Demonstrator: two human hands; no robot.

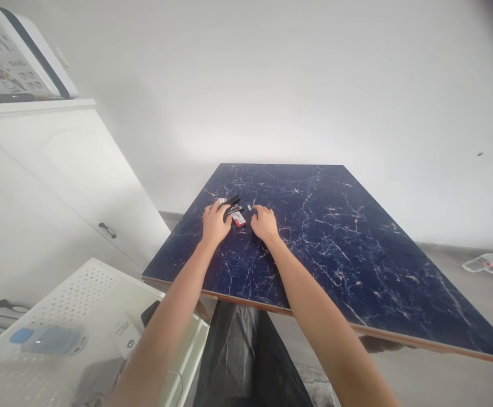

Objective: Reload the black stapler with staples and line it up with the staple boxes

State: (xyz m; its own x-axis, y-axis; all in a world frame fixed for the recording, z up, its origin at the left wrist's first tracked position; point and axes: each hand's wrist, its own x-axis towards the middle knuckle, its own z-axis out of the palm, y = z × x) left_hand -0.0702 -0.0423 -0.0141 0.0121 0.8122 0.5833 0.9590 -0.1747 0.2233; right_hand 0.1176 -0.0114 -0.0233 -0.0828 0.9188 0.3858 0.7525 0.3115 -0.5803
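Note:
My left hand is closed around the near side of a black oblong item with white print, its fingers and thumb covering part of it. Under that item lies a small red-and-white packet, its near end sticking out between my hands. A small black-and-silver piece is at the thumb and forefinger of my right hand, which are bent together on it. Its kind is too small to make out. All of this is on the left part of the dark blue marbled tabletop.
White cabinets stand at the left. A low white perforated stand beside my left arm bears a blue-capped water bottle and a white box. A pale wall rises behind the table. A clear plastic item lies at the far right.

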